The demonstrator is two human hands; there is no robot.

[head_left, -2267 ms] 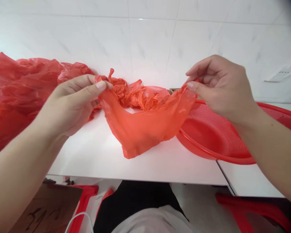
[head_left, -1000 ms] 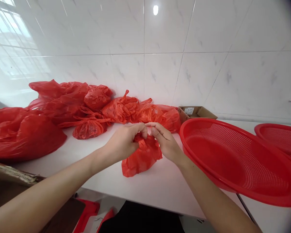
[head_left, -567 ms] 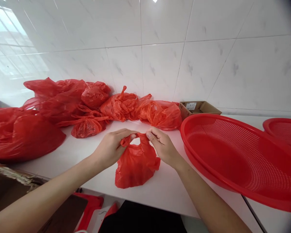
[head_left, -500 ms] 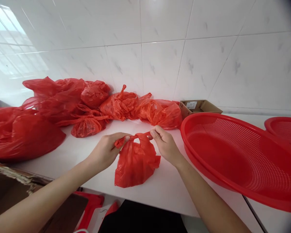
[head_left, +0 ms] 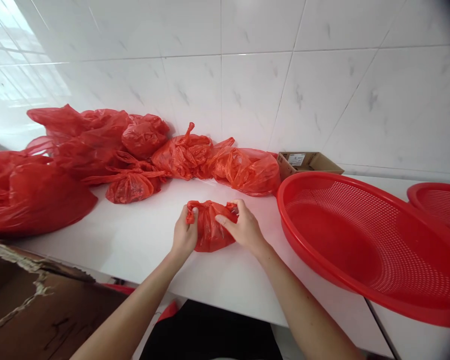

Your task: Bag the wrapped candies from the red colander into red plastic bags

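A small red plastic bag (head_left: 213, 232) rests on the white table between my hands, its top gathered and crumpled. At its left side, my left hand (head_left: 185, 232) pinches a twisted bit of the bag's top between thumb and fingers. My right hand (head_left: 244, 225) grips the bag's upper right edge, with the thumb laid across the plastic and the fingers behind it. What the bag contains cannot be made out. Behind it lies a small knotted red bag (head_left: 133, 187).
Several filled red bags (head_left: 189, 155) line the tiled wall, with a large one (head_left: 33, 195) at the left. A big red plastic basket (head_left: 333, 240) stands on the right, a small cardboard box (head_left: 310, 162) behind it. A torn carton (head_left: 52, 300) sits at lower left.
The bag has gone from being held up by its stretched handles to sitting lower and more compact on the table. My hands have come closer around it.
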